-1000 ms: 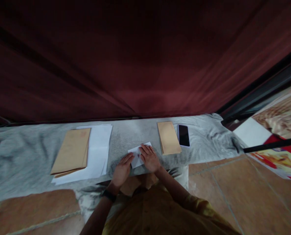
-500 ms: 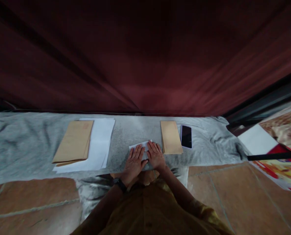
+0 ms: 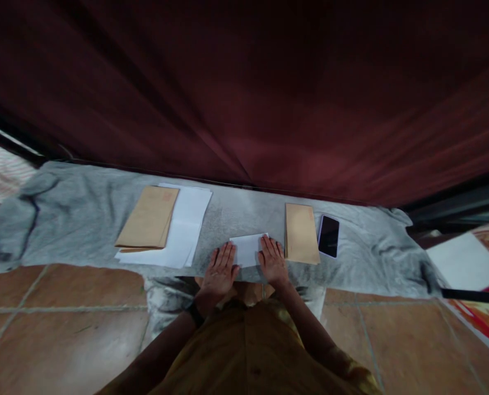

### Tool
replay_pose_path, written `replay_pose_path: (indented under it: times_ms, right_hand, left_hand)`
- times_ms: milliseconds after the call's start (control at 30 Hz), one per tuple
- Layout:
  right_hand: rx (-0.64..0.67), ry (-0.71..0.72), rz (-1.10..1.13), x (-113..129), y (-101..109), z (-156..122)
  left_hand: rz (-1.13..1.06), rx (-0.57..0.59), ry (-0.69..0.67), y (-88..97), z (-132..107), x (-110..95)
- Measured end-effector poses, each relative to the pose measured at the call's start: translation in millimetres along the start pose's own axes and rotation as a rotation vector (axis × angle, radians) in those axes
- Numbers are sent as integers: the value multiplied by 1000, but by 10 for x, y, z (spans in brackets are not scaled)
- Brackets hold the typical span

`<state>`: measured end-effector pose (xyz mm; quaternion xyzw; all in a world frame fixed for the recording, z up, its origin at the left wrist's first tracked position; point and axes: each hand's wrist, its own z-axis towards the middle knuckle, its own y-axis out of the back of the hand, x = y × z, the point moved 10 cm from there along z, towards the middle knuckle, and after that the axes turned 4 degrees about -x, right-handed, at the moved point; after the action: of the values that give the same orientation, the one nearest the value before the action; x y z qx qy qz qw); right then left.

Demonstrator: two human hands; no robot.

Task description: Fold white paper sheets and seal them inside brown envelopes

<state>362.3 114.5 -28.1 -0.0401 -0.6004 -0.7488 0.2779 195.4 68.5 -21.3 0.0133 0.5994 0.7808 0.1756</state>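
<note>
A small folded white paper (image 3: pixel 247 250) lies flat on the grey cloth in front of me. My left hand (image 3: pixel 220 267) rests palm down at its left edge, fingers stretched out. At the opposite edge, my right hand (image 3: pixel 273 260) also lies flat with its fingers extended, touching the paper. Just right of that hand sits a small stack of brown envelopes (image 3: pixel 302 233). Farther left, larger brown envelopes (image 3: pixel 150 218) partly cover several white sheets (image 3: pixel 190 225).
A phone (image 3: pixel 329 236) with a dark screen lies right of the small envelopes. The grey cloth (image 3: pixel 367 252) covers the long narrow surface, and a dark red curtain (image 3: pixel 244 109) hangs behind it. Tiled floor (image 3: pixel 83 312) shows in front. Printed packaging (image 3: pixel 483 307) is at far right.
My hands have moved apart from the middle of the paper to its two sides, uncovering it. The camera view has shifted and tilted slightly.
</note>
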Motion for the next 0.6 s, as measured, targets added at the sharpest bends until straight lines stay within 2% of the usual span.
replay_pose_path:
  times_ms: [67, 233, 400, 500, 600]
  right_hand:
    - [-7, 3, -2, 9, 8, 3]
    - [14, -1, -4, 3, 0, -3]
    - [20, -15, 52, 12, 49, 5]
    - [79, 96, 159, 267, 25, 70]
    - [247, 267, 271, 677, -128, 97]
  left_hand:
    - [-3, 5, 1, 4, -9, -47]
    - [-38, 69, -134, -77, -92, -432]
    - [-34, 111, -182, -105, -177, -554]
    - [-86, 162, -177, -167, -209, -537]
    - [-192, 170, -91, -241, -251, -480]
